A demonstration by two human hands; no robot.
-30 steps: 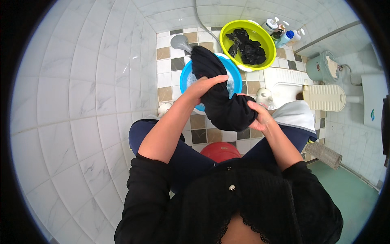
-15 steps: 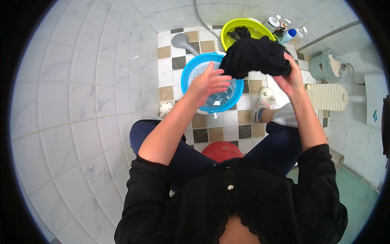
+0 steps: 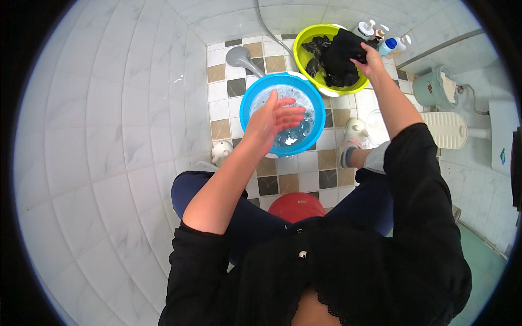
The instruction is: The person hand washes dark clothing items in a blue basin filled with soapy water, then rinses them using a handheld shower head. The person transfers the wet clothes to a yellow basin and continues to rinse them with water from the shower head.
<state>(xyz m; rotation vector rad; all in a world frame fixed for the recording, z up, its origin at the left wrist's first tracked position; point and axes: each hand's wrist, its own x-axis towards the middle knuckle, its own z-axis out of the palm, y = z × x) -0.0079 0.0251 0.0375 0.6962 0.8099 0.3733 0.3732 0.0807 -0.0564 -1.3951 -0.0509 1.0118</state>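
My right hand (image 3: 371,61) grips the upper right edge of a black garment (image 3: 343,54), its fingers partly covered by the cloth. The garment hangs into the yellow-green basin (image 3: 300,58), where another dark, wet-looking cloth (image 3: 315,48) lies at the left side. Over the blue basin (image 3: 245,103) hovers my left hand (image 3: 273,120), fingers stretched out and slightly apart, with nothing in it. Soapy water (image 3: 302,126) with foam stands in that basin.
A grey shower head (image 3: 237,56) with its hose lies left of the basins. Several pump bottles (image 3: 365,28) stand by the back wall. A red stool (image 3: 297,206) is between my legs. On the right are a squat toilet (image 3: 379,124), a pale bucket (image 3: 429,89) and a cream brush-like board (image 3: 445,130).
My right hand has carried the black garment away from me, from beside the blue basin into the yellow-green one. The left hand stays open over the blue basin, slightly lower in view.
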